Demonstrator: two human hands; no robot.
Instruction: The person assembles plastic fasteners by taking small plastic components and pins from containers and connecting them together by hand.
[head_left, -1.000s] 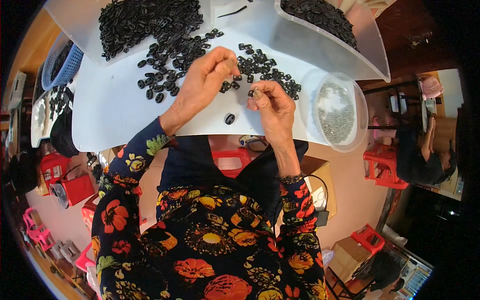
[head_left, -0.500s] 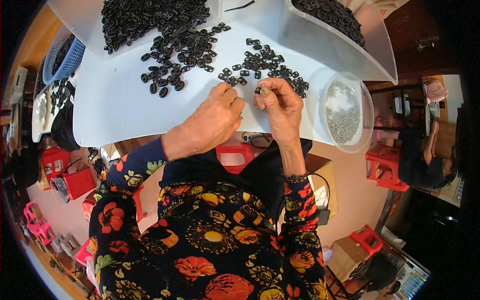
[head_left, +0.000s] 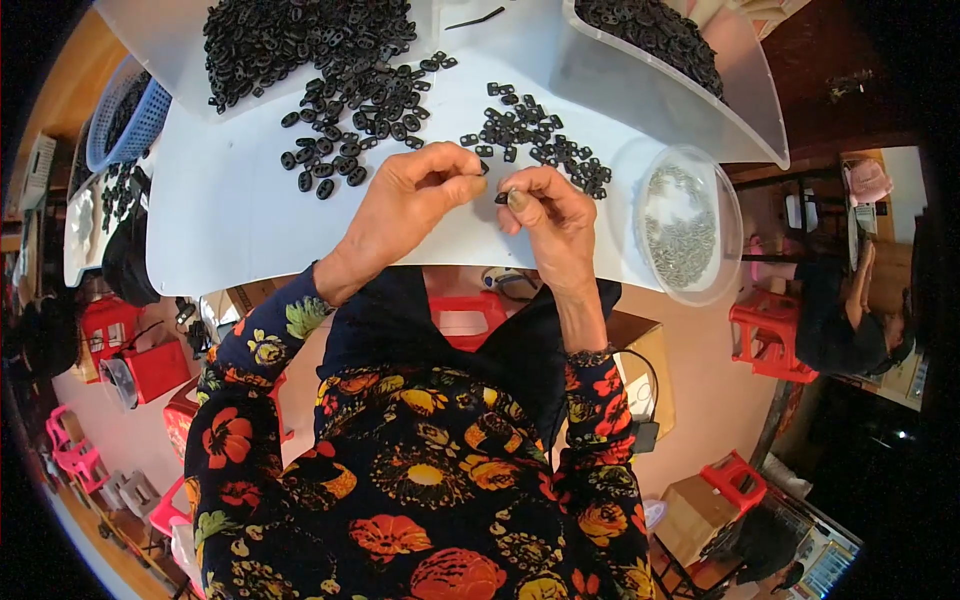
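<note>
**Pinching small black parts between both hands above the table edge**

Holding is done at the fingertips, with the two hands brought close together over the near edge of the white table (head_left: 230, 240). The left hand (head_left: 405, 205) is curled, thumb and forefinger closed on a small black piece (head_left: 484, 168) that only just shows at the tips. The right hand (head_left: 550, 215) is likewise pinched shut on a second small black part (head_left: 502, 198), held between thumb and forefinger. The two parts are kept nearly touching, tip to tip, which is judged to suit fitting one to the other; the pieces are too small for the join itself to be made out.

The part in the right hand appears to lie with its long axis roughly across the picture, its free end pointed toward the left hand. The orientation of the left hand's piece cannot be told.

Just beyond the hands, loose black pieces are kept within easy reach: a scattered cluster (head_left: 350, 130) ahead of the left hand, and a smaller cluster (head_left: 540, 135) ahead of the right hand. Farther back a large heap (head_left: 290, 40) is spread on the table, and a white tray (head_left: 735, 110) at the far right carries more black parts. To the right of the right hand, a round clear dish (head_left: 720, 230) with small grey metal bits is set at the table's edge, judged to be placed there for that hand. At the far left a blue basket (head_left: 110, 130) stands beside the table.
</note>
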